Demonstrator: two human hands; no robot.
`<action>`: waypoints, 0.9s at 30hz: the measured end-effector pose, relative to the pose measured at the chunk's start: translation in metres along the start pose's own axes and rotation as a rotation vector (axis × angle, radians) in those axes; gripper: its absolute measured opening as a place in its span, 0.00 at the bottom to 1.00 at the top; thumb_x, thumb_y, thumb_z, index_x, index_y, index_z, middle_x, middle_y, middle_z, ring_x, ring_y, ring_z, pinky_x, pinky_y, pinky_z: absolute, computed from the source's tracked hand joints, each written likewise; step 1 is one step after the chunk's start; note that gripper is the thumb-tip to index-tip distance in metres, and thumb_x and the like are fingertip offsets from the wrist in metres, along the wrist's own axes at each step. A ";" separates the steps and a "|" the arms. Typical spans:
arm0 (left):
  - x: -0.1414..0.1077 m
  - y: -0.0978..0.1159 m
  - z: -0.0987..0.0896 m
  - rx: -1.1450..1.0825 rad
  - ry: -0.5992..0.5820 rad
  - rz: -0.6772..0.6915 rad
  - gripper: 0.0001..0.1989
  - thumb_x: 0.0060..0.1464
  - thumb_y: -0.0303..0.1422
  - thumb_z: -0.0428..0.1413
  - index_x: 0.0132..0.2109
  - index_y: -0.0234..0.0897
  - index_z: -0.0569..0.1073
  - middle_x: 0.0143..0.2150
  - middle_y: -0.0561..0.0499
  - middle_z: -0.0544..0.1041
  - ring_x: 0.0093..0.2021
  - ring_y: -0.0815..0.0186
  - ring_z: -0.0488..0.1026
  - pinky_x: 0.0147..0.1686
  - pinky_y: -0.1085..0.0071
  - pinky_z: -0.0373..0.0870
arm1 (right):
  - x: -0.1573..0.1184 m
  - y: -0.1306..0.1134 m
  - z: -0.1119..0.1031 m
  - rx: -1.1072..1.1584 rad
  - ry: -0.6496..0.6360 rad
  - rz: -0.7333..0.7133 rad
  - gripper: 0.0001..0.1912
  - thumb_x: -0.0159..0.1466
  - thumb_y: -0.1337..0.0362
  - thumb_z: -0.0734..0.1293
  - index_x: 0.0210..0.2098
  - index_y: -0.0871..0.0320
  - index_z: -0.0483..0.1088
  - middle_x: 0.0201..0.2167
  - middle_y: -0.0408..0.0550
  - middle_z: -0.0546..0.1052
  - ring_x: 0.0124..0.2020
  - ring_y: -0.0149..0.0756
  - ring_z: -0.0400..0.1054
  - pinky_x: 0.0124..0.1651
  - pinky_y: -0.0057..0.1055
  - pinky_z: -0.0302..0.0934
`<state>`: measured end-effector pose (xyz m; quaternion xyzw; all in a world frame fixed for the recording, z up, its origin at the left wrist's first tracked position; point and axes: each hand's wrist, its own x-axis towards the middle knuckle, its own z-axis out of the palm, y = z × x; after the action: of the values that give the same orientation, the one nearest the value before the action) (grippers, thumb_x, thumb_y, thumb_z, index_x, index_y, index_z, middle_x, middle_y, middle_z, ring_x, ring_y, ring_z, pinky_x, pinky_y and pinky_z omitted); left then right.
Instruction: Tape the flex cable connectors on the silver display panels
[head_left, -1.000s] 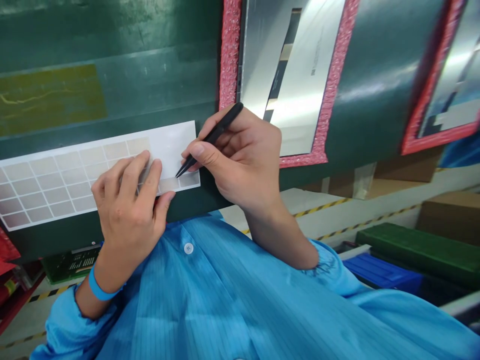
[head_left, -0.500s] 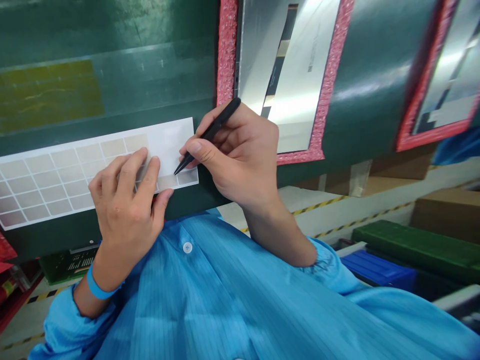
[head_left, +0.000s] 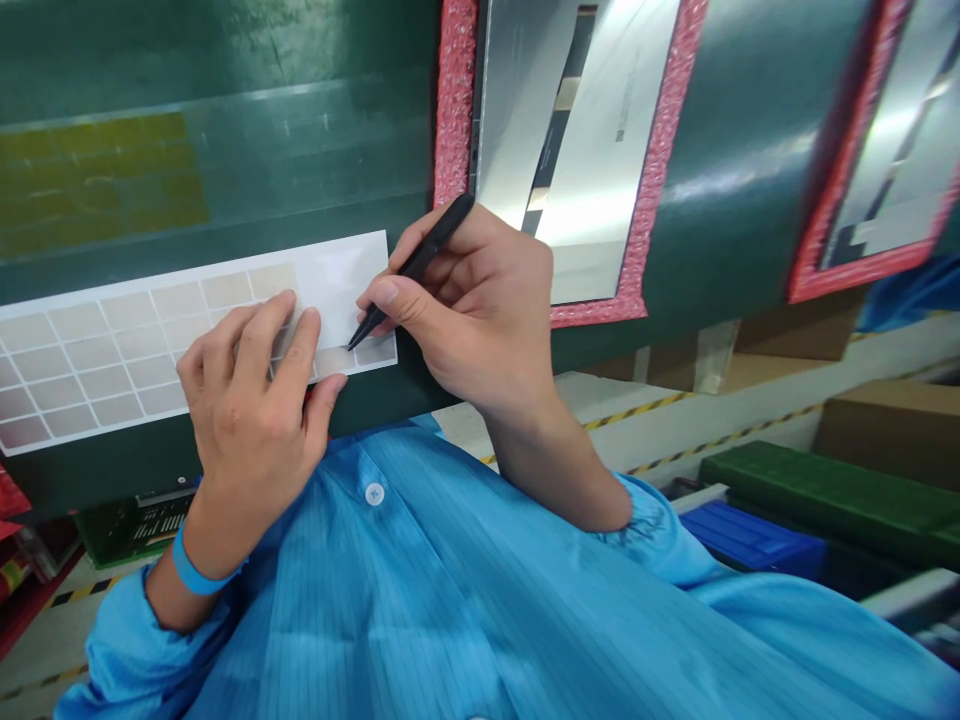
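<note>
A white sheet (head_left: 337, 285) with rows of pale square stickers lies on the dark green table (head_left: 360, 50). My left hand (head_left: 259, 390) rests palm down on the sheet, its fingers spread a little and nothing in them. Pinched in my right hand (head_left: 480, 310) is a black pointed tool (head_left: 431, 245), tilted, its tip at a sticker near the sheet's lower right corner. Whether the tip lifts that sticker's edge, I cannot tell.
A metallic panel (head_left: 592, 180) in a pink foam frame (head_left: 455, 100) lies behind my right hand; a similar one (head_left: 892, 170) is farther right. Clear film with yellow squares (head_left: 97, 180) lies at upper left. Boxes and a blue crate (head_left: 750, 535) stand below the table at right.
The tool's upper end and my right hand have shifted very slightly left. Its tip and my left hand stay in place.
</note>
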<state>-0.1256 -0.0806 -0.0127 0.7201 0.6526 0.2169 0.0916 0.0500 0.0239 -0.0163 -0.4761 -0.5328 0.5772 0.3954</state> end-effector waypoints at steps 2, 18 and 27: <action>0.000 0.000 0.000 -0.008 -0.006 -0.004 0.23 0.71 0.41 0.60 0.67 0.37 0.76 0.68 0.36 0.77 0.67 0.43 0.71 0.63 0.48 0.62 | 0.000 0.001 0.000 -0.024 -0.019 -0.020 0.24 0.58 0.46 0.85 0.37 0.51 0.73 0.29 0.40 0.77 0.29 0.36 0.76 0.29 0.34 0.77; 0.005 -0.007 -0.009 -0.001 -0.055 -0.001 0.24 0.68 0.39 0.65 0.67 0.38 0.75 0.69 0.35 0.75 0.67 0.40 0.70 0.65 0.44 0.64 | -0.007 -0.012 -0.017 0.144 0.091 -0.201 0.18 0.67 0.49 0.80 0.41 0.49 0.71 0.32 0.38 0.80 0.27 0.34 0.78 0.28 0.31 0.76; 0.037 0.033 -0.015 -0.024 0.021 0.023 0.17 0.65 0.32 0.67 0.59 0.36 0.80 0.57 0.34 0.82 0.58 0.38 0.78 0.56 0.43 0.67 | 0.033 -0.011 -0.135 0.041 0.282 -0.151 0.18 0.64 0.50 0.83 0.37 0.49 0.73 0.28 0.42 0.82 0.25 0.34 0.77 0.23 0.28 0.73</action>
<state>-0.1008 -0.0507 0.0213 0.7241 0.6426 0.2335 0.0910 0.1730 0.0894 -0.0068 -0.5028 -0.4945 0.4838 0.5182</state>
